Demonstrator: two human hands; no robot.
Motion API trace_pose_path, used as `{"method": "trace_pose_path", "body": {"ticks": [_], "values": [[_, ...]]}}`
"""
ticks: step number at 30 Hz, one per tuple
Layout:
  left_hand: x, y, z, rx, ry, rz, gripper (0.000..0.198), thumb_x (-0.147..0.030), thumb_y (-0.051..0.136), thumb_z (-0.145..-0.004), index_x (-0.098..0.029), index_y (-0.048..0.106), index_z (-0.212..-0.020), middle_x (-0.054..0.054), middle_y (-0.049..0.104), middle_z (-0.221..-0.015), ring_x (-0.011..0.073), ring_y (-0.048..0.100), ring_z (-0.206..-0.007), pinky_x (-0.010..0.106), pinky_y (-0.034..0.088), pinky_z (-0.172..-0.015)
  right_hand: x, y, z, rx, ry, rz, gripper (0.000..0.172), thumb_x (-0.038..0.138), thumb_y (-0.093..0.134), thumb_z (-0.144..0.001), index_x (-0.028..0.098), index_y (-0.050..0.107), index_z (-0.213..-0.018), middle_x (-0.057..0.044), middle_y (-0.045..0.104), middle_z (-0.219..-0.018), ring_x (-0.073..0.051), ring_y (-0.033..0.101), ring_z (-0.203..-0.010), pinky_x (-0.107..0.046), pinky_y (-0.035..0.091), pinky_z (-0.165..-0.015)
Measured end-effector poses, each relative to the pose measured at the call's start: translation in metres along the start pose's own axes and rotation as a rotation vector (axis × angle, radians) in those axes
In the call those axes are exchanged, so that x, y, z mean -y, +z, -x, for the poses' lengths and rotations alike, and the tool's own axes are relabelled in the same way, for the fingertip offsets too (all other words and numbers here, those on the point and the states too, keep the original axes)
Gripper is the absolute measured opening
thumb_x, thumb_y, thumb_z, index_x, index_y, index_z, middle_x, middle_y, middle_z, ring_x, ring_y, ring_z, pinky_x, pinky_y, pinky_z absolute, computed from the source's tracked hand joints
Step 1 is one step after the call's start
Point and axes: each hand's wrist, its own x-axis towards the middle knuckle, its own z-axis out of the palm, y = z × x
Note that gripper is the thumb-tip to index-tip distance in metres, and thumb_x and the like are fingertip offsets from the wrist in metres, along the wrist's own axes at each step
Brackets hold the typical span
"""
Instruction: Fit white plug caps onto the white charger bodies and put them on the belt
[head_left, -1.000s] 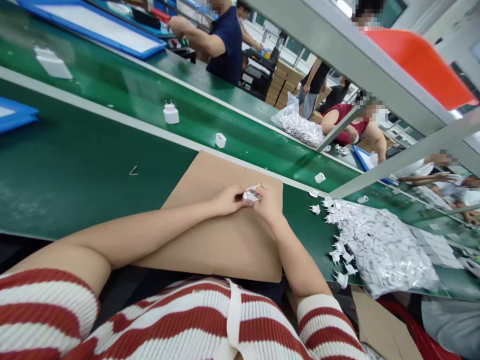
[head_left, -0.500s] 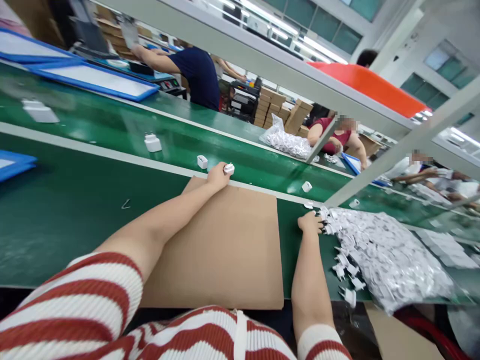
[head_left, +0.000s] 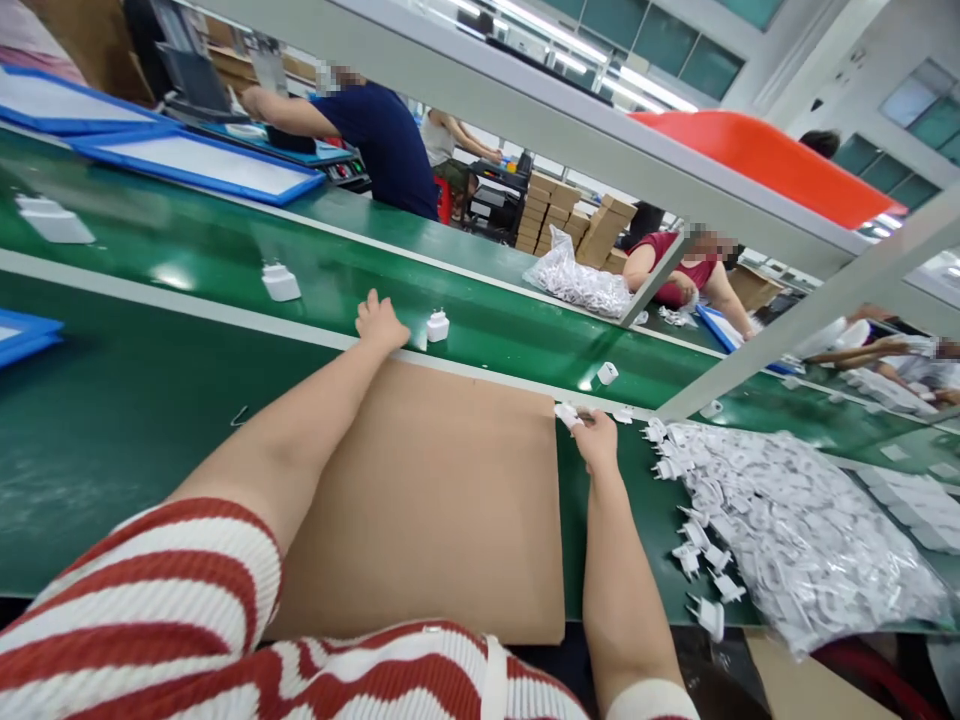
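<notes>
My left hand (head_left: pixel 381 322) is over the green conveyor belt, fingers apart, and nothing shows in it; whatever lies directly beneath is hidden. Just right of it, a white charger plug (head_left: pixel 437 326) stands on the belt with its pins up. In my right hand (head_left: pixel 598 440), fingers and thumb pinch a small white plug piece (head_left: pixel 568 415) near the far right corner of a brown cardboard sheet (head_left: pixel 442 500). Another white piece (head_left: pixel 622 414) lies beyond that hand. A clear bag of white plug pieces (head_left: pixel 817 530) lies to the right, with several loose ones beside its open end.
Further chargers stand on the belt, at left (head_left: pixel 280 282) and right (head_left: pixel 607 372). A slanting metal post (head_left: pixel 810 290) rises at right under a shelf beam. Blue-framed trays (head_left: pixel 202 165) lie along the far side. Co-workers sit across the belt. A hex key (head_left: pixel 239 415) lies left.
My left hand has let go of a charger on the belt and moved left. My right hand has come left from the bag's mouth with a white plug piece. Belt chargers have shifted left.
</notes>
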Motion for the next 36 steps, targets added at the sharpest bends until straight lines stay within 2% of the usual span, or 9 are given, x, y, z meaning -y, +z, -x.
{"method": "trace_pose_path", "body": {"ticks": [3, 7, 10, 15, 19, 24, 28, 31, 36], "values": [[0.025, -0.012, -0.01, 0.106, 0.113, -0.073, 0.066, -0.041, 0.073, -0.083, -0.004, 0.057, -0.135, 0.028, 0.046, -0.152, 0.0457, 0.041, -0.14, 0.055, 0.036, -0.117, 0.01, 0.012, 0.01, 0.087, 0.091, -0.327, 0.031, 0.03, 0.078, -0.058, 0.019, 0.072, -0.086, -0.008, 0.078, -0.096, -0.024, 0.07, -0.09, -0.032, 0.052, -0.073], [0.023, -0.031, 0.012, -0.02, 0.211, -0.132, 0.051, -0.052, 0.068, -0.09, -0.008, 0.067, -0.115, 0.022, 0.059, -0.131, 0.0406, 0.049, -0.129, 0.047, 0.042, -0.112, 0.023, 0.018, 0.02, 0.214, 0.167, -0.587, 0.033, 0.03, 0.078, -0.056, 0.02, 0.071, -0.087, -0.008, 0.078, -0.103, -0.02, 0.07, -0.088, -0.027, 0.048, -0.068], [-0.002, -0.038, 0.065, -0.008, 0.386, -0.039, 0.043, -0.057, 0.073, -0.086, -0.017, 0.069, -0.103, 0.014, 0.064, -0.118, 0.0364, 0.056, -0.119, 0.042, 0.048, -0.1, 0.031, 0.019, 0.025, 0.312, 0.189, -0.666, 0.037, 0.031, 0.079, -0.056, 0.02, 0.071, -0.091, -0.007, 0.078, -0.103, -0.014, 0.063, -0.074, -0.024, 0.043, -0.059], [-0.041, -0.013, 0.181, 0.329, 0.717, 0.165, 0.043, -0.062, 0.074, -0.085, -0.02, 0.067, -0.092, 0.01, 0.066, -0.101, 0.0301, 0.061, -0.101, 0.038, 0.049, -0.087, 0.038, 0.026, 0.035, 0.476, 0.231, -0.623, 0.039, 0.038, 0.08, -0.06, 0.021, 0.07, -0.093, -0.004, 0.077, -0.093, -0.006, 0.036, -0.051, -0.022, 0.021, -0.045], [-0.046, 0.004, 0.233, 0.422, 0.717, 0.207, 0.045, -0.063, 0.079, -0.08, -0.021, 0.067, -0.089, 0.009, 0.065, -0.096, 0.0307, 0.061, -0.1, 0.038, 0.048, -0.08, 0.037, 0.038, 0.046, 0.466, 0.182, -0.523, 0.043, 0.041, 0.089, -0.054, 0.021, 0.069, -0.086, -0.001, 0.074, -0.084, -0.008, 0.048, -0.059, -0.021, 0.034, -0.05], [-0.033, 0.0, 0.238, 0.491, 0.648, 0.396, 0.056, -0.061, 0.086, -0.071, -0.02, 0.068, -0.105, 0.008, 0.064, -0.104, 0.0278, 0.062, -0.095, 0.038, 0.049, -0.081, 0.036, 0.053, 0.062, 0.43, 0.022, -0.305, 0.039, 0.038, 0.089, -0.062, 0.02, 0.075, -0.094, -0.005, 0.075, -0.089, -0.019, 0.066, -0.081, -0.033, 0.054, -0.075], [-0.026, -0.001, 0.234, 0.534, 0.601, 0.493, 0.04, -0.058, 0.075, -0.079, -0.02, 0.067, -0.087, 0.004, 0.061, -0.085, 0.0225, 0.059, -0.078, 0.035, 0.046, -0.07, 0.046, 0.057, 0.078, 0.419, -0.46, 0.114, 0.024, 0.025, 0.068, -0.087, 0.023, 0.077, -0.108, -0.008, 0.074, -0.106, -0.024, 0.064, -0.097, -0.04, 0.052, -0.09], [-0.028, 0.002, 0.232, 0.587, 0.541, 0.531, 0.042, -0.06, 0.077, -0.075, -0.02, 0.066, -0.081, 0.002, 0.059, -0.078, 0.0215, 0.059, -0.073, 0.033, 0.044, -0.065, 0.057, 0.059, 0.09, 0.446, -0.748, 0.517, 0.036, 0.006, 0.055, -0.087, 0.02, 0.076, -0.112, -0.01, 0.068, -0.104, -0.027, 0.057, -0.101, -0.041, 0.048, -0.09], [-0.029, 0.006, 0.229, 0.597, 0.538, 0.557, 0.035, -0.054, 0.079, -0.073, -0.02, 0.069, -0.079, 0.003, 0.06, -0.08, 0.0221, 0.061, -0.075, 0.034, 0.045, -0.066, 0.069, 0.063, 0.097, 0.47, -0.798, 0.763, 0.039, -0.001, 0.05, -0.084, 0.02, 0.073, -0.108, -0.011, 0.063, -0.103, -0.028, 0.053, -0.099, -0.04, 0.046, -0.084]]}}
